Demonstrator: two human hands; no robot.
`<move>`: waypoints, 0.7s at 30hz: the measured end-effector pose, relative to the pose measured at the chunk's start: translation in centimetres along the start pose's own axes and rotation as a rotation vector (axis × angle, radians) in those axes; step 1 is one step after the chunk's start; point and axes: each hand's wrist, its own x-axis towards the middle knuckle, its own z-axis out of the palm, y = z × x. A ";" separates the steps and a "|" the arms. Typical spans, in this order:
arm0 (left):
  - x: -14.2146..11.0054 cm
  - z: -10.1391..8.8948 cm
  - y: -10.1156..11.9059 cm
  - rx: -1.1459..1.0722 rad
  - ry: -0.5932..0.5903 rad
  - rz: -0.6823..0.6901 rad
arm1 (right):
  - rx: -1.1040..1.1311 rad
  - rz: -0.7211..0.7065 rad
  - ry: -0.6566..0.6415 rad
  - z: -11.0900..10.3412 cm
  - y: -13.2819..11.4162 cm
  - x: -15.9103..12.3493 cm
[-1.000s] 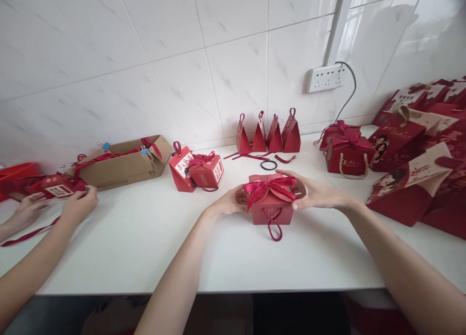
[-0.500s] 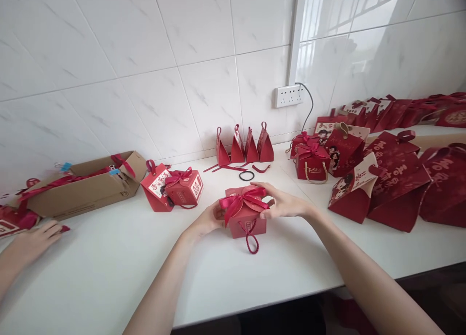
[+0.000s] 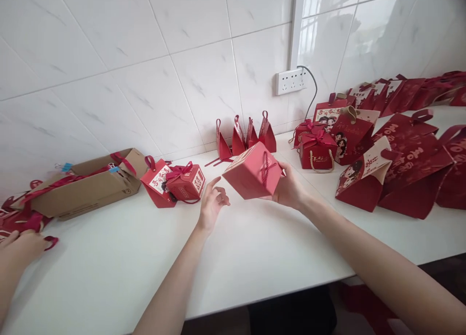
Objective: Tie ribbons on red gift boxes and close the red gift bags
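A red gift box [image 3: 251, 175] with a dark red cord handle is lifted off the white table [image 3: 233, 257] and tipped so its plain underside shows. My right hand [image 3: 287, 187] grips it from the right side; the bow on its top is hidden. Just left of the box, my left hand [image 3: 214, 204] is apart from it, fingers loosely bent and spread, holding nothing. Beyond my left hand sit a red box with a bow [image 3: 186, 182] and a pointed red box with a loop [image 3: 159, 183], close together.
Several small triangular boxes [image 3: 267, 136] stand by the wall under a socket strip [image 3: 290, 81]. More red boxes [image 3: 407, 165] crowd the right side. At left lies a cardboard box [image 3: 98, 189] with ribbons; another person's hand [image 3: 24, 247] is near a dark red ribbon [image 3: 51, 242].
The gift box has been raised from the table and turned over onto its side in my right hand. My left hand has let go. The other person's hand moved left.
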 end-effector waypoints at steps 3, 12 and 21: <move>-0.5 0.4 -0.5 0.208 -0.098 0.110 | 0.230 0.033 -0.025 0.3 0.8 0.4; -1.3 1.5 -2.6 0.726 -0.338 0.335 | 0.307 -0.021 -0.003 0.4 2.0 0.9; -1.1 2.2 -2.7 0.898 -0.294 0.109 | -0.084 -0.395 0.259 -0.1 1.6 0.4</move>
